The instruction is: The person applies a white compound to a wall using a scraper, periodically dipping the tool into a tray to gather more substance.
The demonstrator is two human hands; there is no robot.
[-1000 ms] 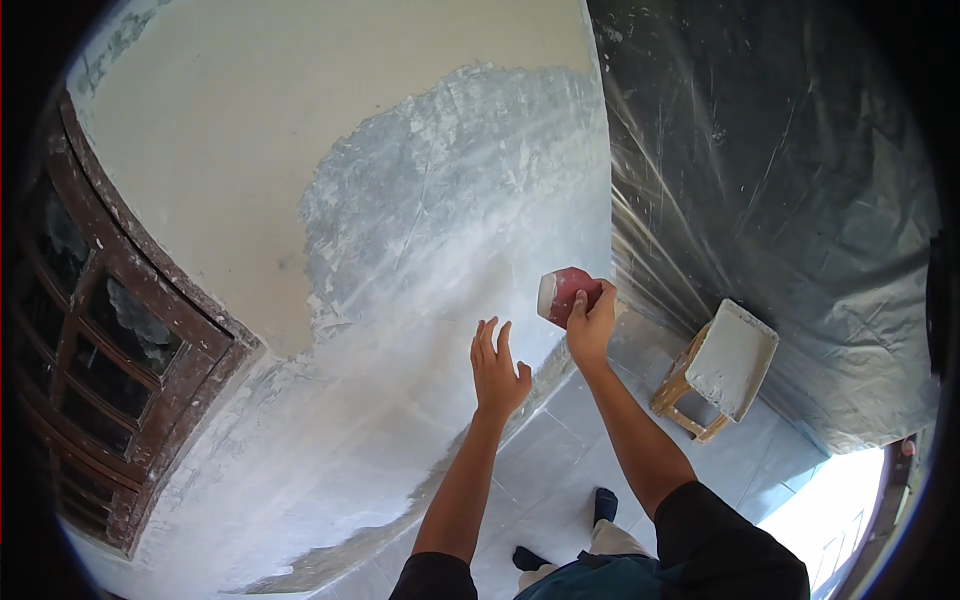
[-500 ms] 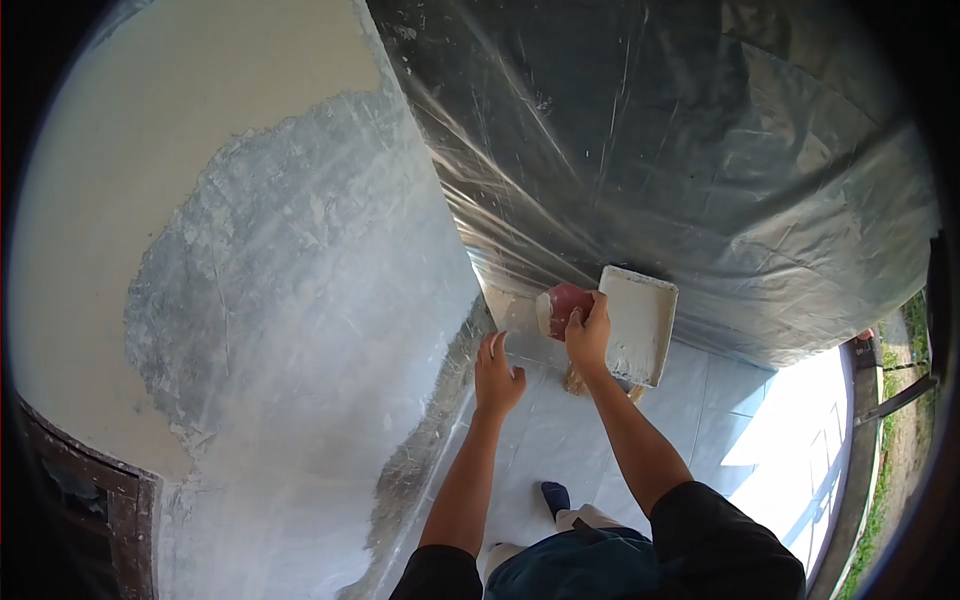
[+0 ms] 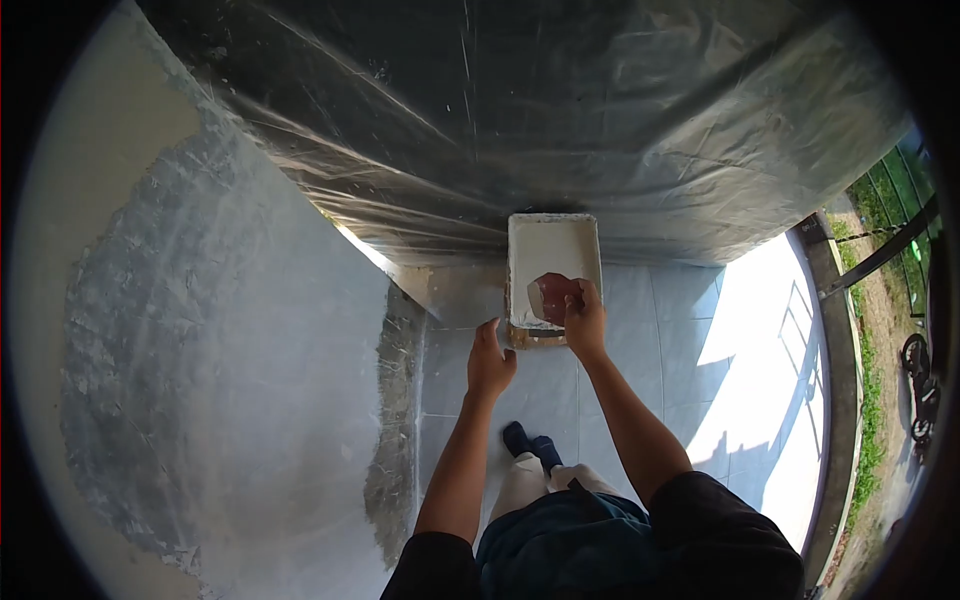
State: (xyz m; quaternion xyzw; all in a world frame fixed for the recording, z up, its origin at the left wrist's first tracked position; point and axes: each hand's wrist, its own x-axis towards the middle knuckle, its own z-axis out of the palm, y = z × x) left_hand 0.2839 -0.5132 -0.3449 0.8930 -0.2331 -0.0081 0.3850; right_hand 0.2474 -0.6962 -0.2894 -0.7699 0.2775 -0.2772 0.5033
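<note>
**A:** so what's in the hands right now?

**B:** The right hand (image 3: 585,322) is wrapped around a red trowel (image 3: 552,297) with whitish stuff caked on its edge, fingers curled over the top of it. It's held right above the near end of the white tray (image 3: 553,245), which looks filled with pale plaster. Can't tell if the tool actually touches the mix or just hangs over it.

**A:** and the other one?

**B:** The left hand (image 3: 489,362) holds nothing. Fingers are loosely bent, half open, just off the tray's lower left corner, not touching it as far as I can see.

**A:** where's the tray sitting?

**B:** On a small wooden stool (image 3: 532,339); only a sliver of wood peeks out under the near edge. That stands on the grey tiled floor (image 3: 640,320), up against a wall draped in clear plastic sheeting (image 3: 560,120). Off to the left there's the patchy plastered wall (image 3: 220,330), grey and white smears with a cream area higher up. Sunlight lands on the tiles to the right.
</note>
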